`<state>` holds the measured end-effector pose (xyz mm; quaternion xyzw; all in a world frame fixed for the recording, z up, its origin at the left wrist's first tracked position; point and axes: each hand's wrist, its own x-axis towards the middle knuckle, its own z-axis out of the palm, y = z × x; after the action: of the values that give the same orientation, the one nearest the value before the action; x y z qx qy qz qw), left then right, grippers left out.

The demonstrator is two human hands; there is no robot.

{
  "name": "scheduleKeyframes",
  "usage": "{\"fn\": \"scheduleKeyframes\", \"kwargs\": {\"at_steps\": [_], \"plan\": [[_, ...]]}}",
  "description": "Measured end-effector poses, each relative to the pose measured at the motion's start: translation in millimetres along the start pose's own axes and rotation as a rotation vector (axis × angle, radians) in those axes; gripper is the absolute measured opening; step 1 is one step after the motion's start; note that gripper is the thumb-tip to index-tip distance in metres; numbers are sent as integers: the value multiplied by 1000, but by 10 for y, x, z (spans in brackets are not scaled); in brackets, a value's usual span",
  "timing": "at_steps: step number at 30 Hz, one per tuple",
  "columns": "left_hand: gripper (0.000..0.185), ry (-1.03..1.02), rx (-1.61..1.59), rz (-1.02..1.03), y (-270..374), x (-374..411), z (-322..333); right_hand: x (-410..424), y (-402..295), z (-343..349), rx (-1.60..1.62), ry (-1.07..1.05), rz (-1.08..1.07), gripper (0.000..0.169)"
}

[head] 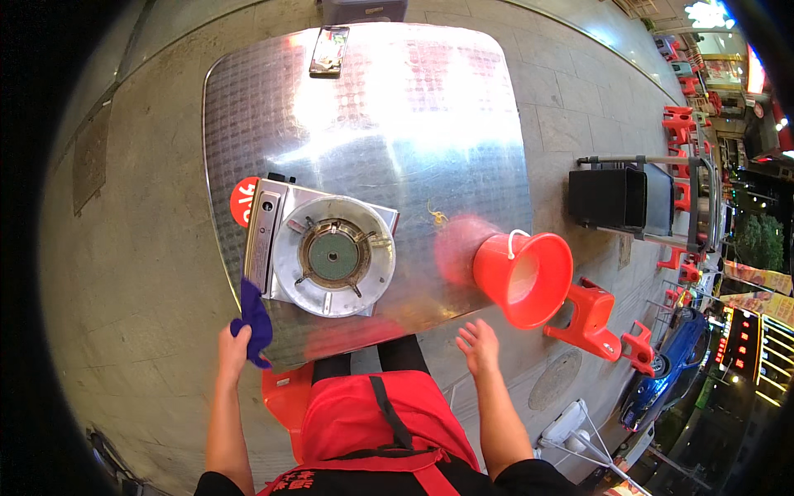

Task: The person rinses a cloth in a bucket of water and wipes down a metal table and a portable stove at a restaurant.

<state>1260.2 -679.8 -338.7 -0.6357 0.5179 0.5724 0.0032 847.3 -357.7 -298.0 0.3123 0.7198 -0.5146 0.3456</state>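
My left hand [236, 347] grips a purple cloth [257, 322] at the table's left front edge. The cloth's upper end hangs against the front corner of a portable gas stove [263, 242]. A round metal burner ring [378, 273] with pot supports tops the stove. My right hand [481, 348] is in the air off the front edge, its fingers apart and holding nothing. Beyond that hand stands a red plastic bucket [490, 257] with a white handle [512, 245], at the table's right front corner. Pale liquid [524, 276] shows inside the bucket.
A smartphone [329, 51] lies at the far edge of the shiny metal table [397, 167]. A yellowish scrap [438, 217] lies near the bucket. Red plastic stools [586, 319] and a cart with a black bin [608, 198] stand to the right. A round red sticker [242, 201] is beside the stove.
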Motion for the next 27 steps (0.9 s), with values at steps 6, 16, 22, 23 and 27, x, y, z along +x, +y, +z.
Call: {"fn": "scheduleKeyframes", "kwargs": {"at_steps": [6, 16, 22, 23, 27], "plan": [[38, -408, -33, -84, 606, -1013, 803, -613, -281, 219, -417, -722, 283, 59], [34, 168, 22, 332, 1224, -673, 1452, -10, -104, 346, -530, -460, -467, 31], [77, 352, 364, 286, 931, 861, 572, 1155, 536, 964, -1050, 68, -1043, 58], [83, 287, 386, 278, 868, 995, 521, 1283, 595, 1098, -1060, 136, -1044, 61], [102, 70, 288, 247, 846, 1203, 644, 1660, 467, 1351, -1027, 380, -1128, 53]]}}
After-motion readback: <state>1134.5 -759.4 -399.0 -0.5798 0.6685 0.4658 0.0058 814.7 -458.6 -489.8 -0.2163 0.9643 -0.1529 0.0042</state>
